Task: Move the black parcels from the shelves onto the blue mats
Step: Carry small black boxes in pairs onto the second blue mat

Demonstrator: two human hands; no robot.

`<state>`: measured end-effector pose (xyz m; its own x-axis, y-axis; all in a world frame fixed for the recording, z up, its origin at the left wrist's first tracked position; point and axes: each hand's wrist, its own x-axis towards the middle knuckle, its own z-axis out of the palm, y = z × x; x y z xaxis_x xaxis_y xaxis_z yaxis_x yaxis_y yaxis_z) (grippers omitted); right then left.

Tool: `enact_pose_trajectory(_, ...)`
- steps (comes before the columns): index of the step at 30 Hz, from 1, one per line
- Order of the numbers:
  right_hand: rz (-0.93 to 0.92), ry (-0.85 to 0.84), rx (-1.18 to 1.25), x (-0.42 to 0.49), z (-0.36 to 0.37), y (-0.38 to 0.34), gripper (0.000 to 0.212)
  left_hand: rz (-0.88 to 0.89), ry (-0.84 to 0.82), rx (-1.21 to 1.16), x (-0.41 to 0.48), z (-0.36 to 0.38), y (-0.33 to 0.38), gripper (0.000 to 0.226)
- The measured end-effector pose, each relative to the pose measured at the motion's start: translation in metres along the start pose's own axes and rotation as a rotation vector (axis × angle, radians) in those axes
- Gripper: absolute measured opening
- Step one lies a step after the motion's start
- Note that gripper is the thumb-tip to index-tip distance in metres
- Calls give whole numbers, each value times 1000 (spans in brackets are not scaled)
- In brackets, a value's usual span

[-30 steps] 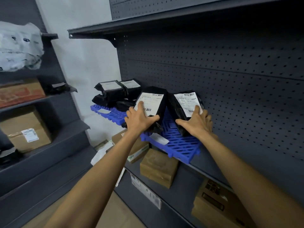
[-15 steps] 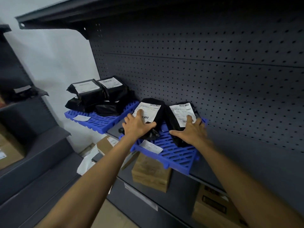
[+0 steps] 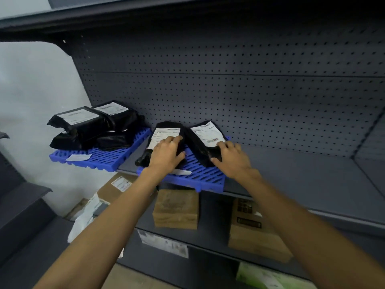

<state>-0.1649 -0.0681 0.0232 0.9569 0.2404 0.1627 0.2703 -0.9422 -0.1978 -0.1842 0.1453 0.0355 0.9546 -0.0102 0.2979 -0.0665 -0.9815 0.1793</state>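
Observation:
Two black parcels with white labels lie side by side on a blue mat (image 3: 205, 178) on the grey shelf. My left hand (image 3: 166, 156) rests on the left parcel (image 3: 166, 132), thumb wrapped round its right edge. Fingers of my right hand (image 3: 231, 159) grip the near end of the right parcel (image 3: 201, 140). Both parcels touch the pegboard back at their far ends. A second blue mat (image 3: 108, 158) further left carries a pile of several more black parcels (image 3: 87, 126).
Bare grey shelf (image 3: 302, 170) stretches to the right of the mat. On the shelf below stand a brown box (image 3: 176, 209) and another cardboard box (image 3: 254, 230). A pale green package (image 3: 270, 276) lies lower still. A shelf overhangs above.
The two parcels have tipped from leaning upright to lying flatter on the mat, my hands staying on them. The view has swung right, so the left-hand shelving is out of sight.

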Motion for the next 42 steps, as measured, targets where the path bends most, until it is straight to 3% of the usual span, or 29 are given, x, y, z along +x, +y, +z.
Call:
enact_pose_trajectory(8, 184, 70, -75, -117, -24, 69, 40, 310, 14, -64, -39, 10, 101, 41)
enact_pose_trajectory(23, 653, 46, -179, -351, -110, 272, 41, 777, -119, -61, -111, 42, 393, 36)
enact_pose_trajectory(33, 745, 22, -212, -486, -162, 444, 37, 812, -152, -138, -187, 75, 612, 35)
enact_pose_trajectory(42, 613, -4, -186, -453, -157, 541, 39, 630, -174, -128, -164, 118, 670, 32)
